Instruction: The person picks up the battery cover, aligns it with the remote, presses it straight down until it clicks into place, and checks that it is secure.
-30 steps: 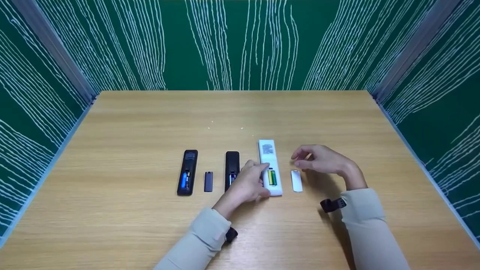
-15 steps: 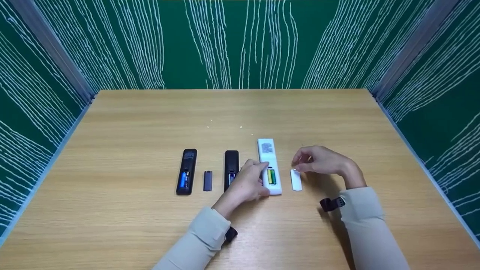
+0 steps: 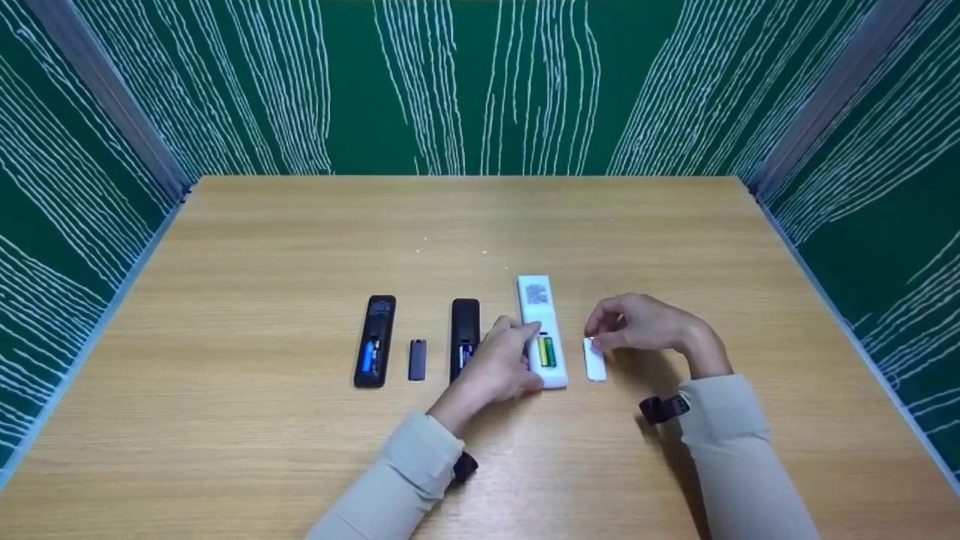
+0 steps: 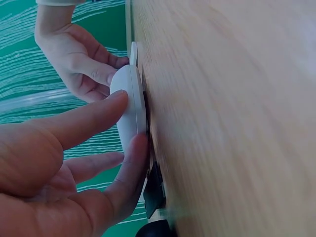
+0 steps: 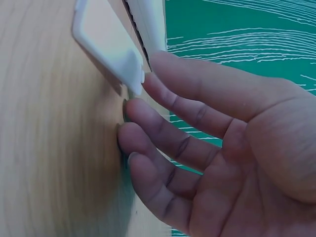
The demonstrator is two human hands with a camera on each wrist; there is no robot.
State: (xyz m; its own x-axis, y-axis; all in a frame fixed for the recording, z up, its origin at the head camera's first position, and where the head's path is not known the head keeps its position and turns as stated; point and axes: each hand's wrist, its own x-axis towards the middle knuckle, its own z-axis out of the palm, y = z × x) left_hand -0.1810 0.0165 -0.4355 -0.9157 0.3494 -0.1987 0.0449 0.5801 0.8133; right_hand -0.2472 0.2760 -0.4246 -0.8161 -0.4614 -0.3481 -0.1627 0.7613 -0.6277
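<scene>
A white remote control (image 3: 534,307) lies back side up, its battery bay holding a green-and-yellow pair of batteries (image 3: 546,352). My left hand (image 3: 499,364) grips its lower part, thumb and fingers at its sides. To the right lies the white battery cover (image 3: 595,361). My right hand (image 3: 637,324) has thumb and index fingertips at the cover's far end and appears to pinch it; the other fingers are loosely curled. In the right wrist view the cover (image 5: 106,42) casts a shadow on the table close beneath it.
Left of the hands lie a black remote (image 3: 375,330) with an uncovered battery bay, a dark battery cover (image 3: 417,360) and a second black remote (image 3: 465,319), partly hidden by my left hand. Small white specks (image 3: 484,253) dot the wooden table (image 3: 262,450). Green walls surround it.
My right hand has come slightly down onto the far end of the white battery cover. The left hand keeps its grip on the white remote control, which has hardly moved.
</scene>
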